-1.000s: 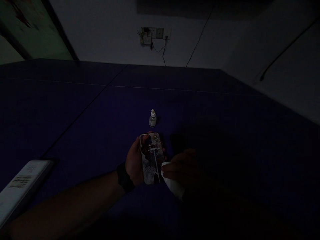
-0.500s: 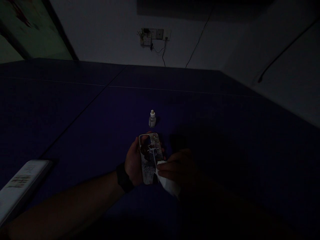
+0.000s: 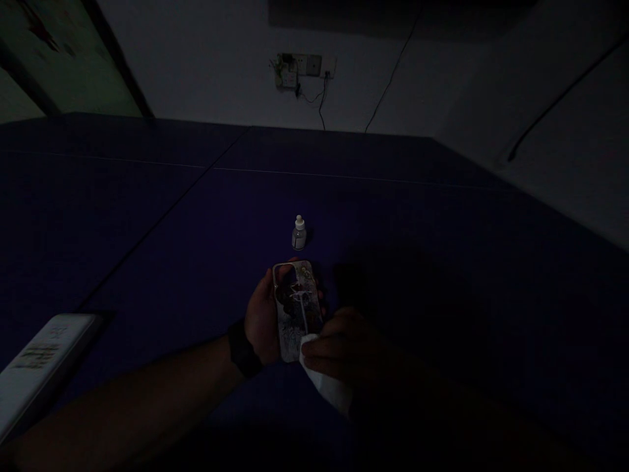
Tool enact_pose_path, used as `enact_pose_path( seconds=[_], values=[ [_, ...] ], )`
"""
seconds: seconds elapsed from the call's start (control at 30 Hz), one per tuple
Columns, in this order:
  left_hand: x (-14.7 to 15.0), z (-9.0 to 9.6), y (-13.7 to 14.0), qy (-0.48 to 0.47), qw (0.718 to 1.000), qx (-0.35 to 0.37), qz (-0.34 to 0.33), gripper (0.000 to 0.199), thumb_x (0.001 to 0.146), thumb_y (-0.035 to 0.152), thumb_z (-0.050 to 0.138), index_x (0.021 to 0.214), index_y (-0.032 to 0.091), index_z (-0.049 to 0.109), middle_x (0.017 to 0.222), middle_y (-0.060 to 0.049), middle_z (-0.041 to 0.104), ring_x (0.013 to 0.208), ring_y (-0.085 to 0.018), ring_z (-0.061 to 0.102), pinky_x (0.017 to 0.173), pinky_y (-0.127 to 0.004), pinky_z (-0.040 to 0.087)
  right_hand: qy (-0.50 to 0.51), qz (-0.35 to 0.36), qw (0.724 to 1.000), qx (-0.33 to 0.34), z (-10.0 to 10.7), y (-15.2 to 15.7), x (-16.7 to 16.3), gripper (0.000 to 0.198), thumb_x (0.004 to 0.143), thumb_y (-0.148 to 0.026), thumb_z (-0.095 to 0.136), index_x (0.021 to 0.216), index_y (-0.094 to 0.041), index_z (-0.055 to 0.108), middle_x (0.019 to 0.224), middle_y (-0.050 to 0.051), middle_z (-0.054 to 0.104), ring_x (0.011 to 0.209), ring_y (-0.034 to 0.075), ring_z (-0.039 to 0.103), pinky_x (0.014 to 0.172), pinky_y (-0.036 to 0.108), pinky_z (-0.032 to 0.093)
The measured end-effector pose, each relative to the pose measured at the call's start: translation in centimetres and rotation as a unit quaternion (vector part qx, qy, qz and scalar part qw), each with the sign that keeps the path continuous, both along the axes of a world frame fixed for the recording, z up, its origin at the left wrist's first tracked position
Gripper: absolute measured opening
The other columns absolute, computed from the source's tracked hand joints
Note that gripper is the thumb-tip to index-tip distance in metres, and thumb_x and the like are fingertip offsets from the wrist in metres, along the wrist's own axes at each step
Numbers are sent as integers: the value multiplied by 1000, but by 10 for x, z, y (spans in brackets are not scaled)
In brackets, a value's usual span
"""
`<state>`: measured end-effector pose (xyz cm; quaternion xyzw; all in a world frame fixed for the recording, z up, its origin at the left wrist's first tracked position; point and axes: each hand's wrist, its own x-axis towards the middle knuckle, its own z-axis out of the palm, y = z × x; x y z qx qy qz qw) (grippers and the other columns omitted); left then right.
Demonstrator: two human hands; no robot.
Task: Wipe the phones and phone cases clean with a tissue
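A: Start with the head view, the only 1 here. How do the 2 hands stand?

B: The left hand [image 3: 260,324] is curled around the phone case [image 3: 289,334], its palm along the near-left edge and fingertips showing past the opposite side. The case is held up, tilted toward the camera, just in front of the dropper bottle [image 3: 299,238].

A: And the right hand [image 3: 346,344]?

B: Its fingers are pinched closed on a white cloth [image 3: 328,387] (tissue, possibly; it's too dark to tell), which overlaps the case's lower right corner.

A: What would make the rubbing good?

B: I'd back the panel with the left palm, so light pressure doesn't flex it. Use a flat fold of cloth rather than a loose tail, and go gently around the camera cutout, where an edge could snag.

A: Anything to watch?

B: The bottle stands upright on the dark blue surface [image 3: 236,229], near the case's top end; I'd make short strokes away from it. More light would help too, since shadow covers most of the right hand.
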<state>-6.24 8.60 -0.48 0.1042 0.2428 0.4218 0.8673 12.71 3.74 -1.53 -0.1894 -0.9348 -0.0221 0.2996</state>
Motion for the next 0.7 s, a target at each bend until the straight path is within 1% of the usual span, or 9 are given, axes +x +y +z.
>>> enact_pose_path(
  seconds=[0.07, 0.17, 0.23, 0.33, 0.4, 0.47, 0.57, 0.63, 0.7],
  values=[
    [0, 0, 0, 6, 1000, 5, 6, 33, 98, 47, 50, 121, 26, 61, 96, -9, 72, 80, -26, 73, 72, -43, 58, 7, 7, 1000, -3, 0, -1, 0, 21, 106, -21, 48, 110, -20, 68, 103, -1, 77, 91, 14, 57, 83, 32, 41],
    [-1, -2, -1, 1, 1000, 12, 12, 35, 97, 48, 51, 122, 25, 61, 97, -9, 72, 81, -26, 73, 73, -44, 58, 52, -17, 999, -3, 0, 0, 3, 28, 107, -24, 44, 95, -19, 68, 91, 0, 77, 81, 15, 56, 75, 32, 41],
    [-2, -3, 0, -10, 1000, 8, 3, 36, 98, 49, 50, 122, 25, 62, 98, -9, 72, 81, -26, 73, 73, -43, 58, 54, -21, 998, 0, 0, 1, 4, 29, 107, -26, 44, 92, -19, 68, 90, 1, 76, 80, 15, 56, 74, 32, 40],
    [-2, -2, 0, -15, 1000, -4, -6, 35, 98, 50, 48, 119, 25, 63, 96, -9, 72, 80, -26, 73, 72, -43, 58, 34, -6, 999, 16, 0, 0, 2, 21, 106, -22, 49, 101, -19, 69, 97, -1, 77, 86, 14, 58, 78, 31, 42],
    [-1, 0, 0, -9, 1000, -3, 0, 35, 98, 50, 48, 117, 25, 63, 95, -9, 72, 80, -26, 73, 72, -43, 58, 22, 4, 999, 29, -2, -1, 1, 19, 105, -19, 49, 105, -19, 69, 99, -1, 77, 87, 13, 59, 80, 31, 42],
    [0, 1, 0, -7, 1000, 7, 8, 35, 98, 49, 49, 118, 24, 63, 95, -9, 72, 80, -26, 73, 72, -44, 58, 19, -6, 1000, 21, -4, -1, 2, 24, 106, -21, 45, 101, -20, 69, 94, 0, 77, 84, 14, 58, 78, 32, 42],
    [0, 0, 0, -14, 1000, 15, 1, 37, 98, 49, 50, 121, 23, 62, 95, -10, 73, 78, -26, 73, 72, -43, 58, 34, -28, 999, -4, -6, 0, 7, 32, 108, -25, 39, 93, -20, 68, 86, 2, 75, 76, 15, 56, 72, 33, 41],
    [-1, -2, 0, -18, 1000, 10, -9, 39, 98, 51, 49, 122, 23, 61, 95, -10, 73, 78, -26, 73, 72, -42, 58, 34, -19, 999, 0, -5, 0, 6, 28, 107, -23, 42, 97, -19, 68, 90, 2, 75, 79, 15, 57, 73, 32, 42],
    [-1, -3, 0, -21, 1000, 6, -10, 39, 98, 51, 48, 124, 24, 61, 96, -10, 73, 80, -26, 73, 72, -42, 58, 16, 0, 1000, 13, -3, -1, 4, 23, 105, -20, 45, 106, -18, 68, 99, 2, 76, 86, 14, 59, 78, 32, 43]
  ],
)
